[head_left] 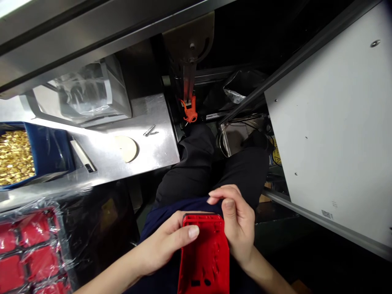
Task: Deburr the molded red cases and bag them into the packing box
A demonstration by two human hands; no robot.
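Steel workbench (pixel 154 143), panel label (pixel 327 213) unreadable — left hand (pixel 165 245) and right hand (pixel 240 230) grasping red plastic housing (pixel 203 255).

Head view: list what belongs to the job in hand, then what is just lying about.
In hand: red part, gripped by the left hand and the right hand.
Lying about, untouched: blue bin of gold pieces, wrapped red parts, clear tub, white disc, orange clip.
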